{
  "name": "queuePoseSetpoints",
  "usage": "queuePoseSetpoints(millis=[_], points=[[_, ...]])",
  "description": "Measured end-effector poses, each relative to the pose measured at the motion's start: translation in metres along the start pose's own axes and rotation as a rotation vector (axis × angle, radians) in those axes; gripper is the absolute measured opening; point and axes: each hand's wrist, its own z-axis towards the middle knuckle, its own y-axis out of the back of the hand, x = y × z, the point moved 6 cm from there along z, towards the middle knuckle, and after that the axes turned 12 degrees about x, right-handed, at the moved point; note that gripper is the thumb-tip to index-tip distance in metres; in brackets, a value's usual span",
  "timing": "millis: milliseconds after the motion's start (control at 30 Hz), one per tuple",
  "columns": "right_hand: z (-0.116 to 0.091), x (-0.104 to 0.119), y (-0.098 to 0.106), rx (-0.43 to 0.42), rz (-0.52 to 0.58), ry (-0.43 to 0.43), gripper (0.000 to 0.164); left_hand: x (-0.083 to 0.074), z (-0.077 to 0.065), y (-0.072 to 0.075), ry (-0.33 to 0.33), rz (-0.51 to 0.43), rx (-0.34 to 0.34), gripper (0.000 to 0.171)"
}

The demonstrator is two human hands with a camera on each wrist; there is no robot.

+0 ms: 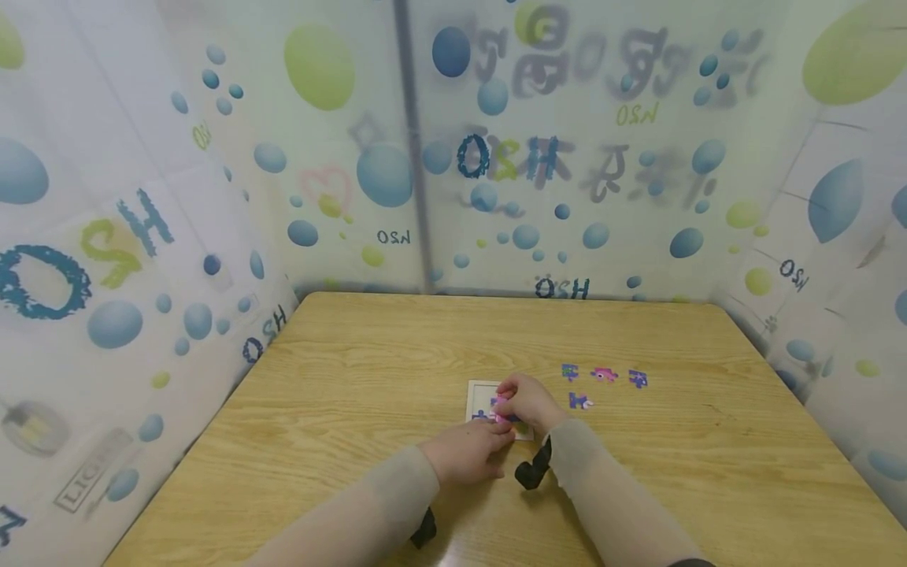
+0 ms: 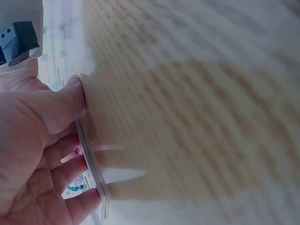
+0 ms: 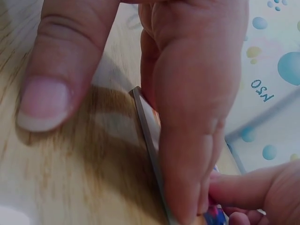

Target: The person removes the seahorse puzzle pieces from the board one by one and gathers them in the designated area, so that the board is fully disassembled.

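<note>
Puzzle board, left fingers at near edge, roomy table leftward

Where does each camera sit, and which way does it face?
Head: on the head, facing forward and down at the brown wooden table and white square puzzle board; left hand and right hand show.
Left wrist: on that wrist, facing the board's edge; left hand shows.
Right wrist: on that wrist, facing the board's edge; both hands show.
Wrist views share table and board.

"H2O" lettering, reversed | back wall, left wall, right wall | "LIG…" sign | left wall
</note>
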Motion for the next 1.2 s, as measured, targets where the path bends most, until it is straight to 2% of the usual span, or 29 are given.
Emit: queuePoseSetpoints(millis=[633, 1200], points=[[-0.0001, -0.0054, 0.0023, -0.012, 0.019, 0.017, 0.024, -0.0002, 0.0001, -0.0012, 0.012, 0.008, -0.010, 0.059], [0.0009, -0.0086, 0.0038, -0.003, 0.106, 0.001, 0.024, -0.0008, -0.0003, -0.0007, 0.003, 0.000, -0.017, 0.058]])
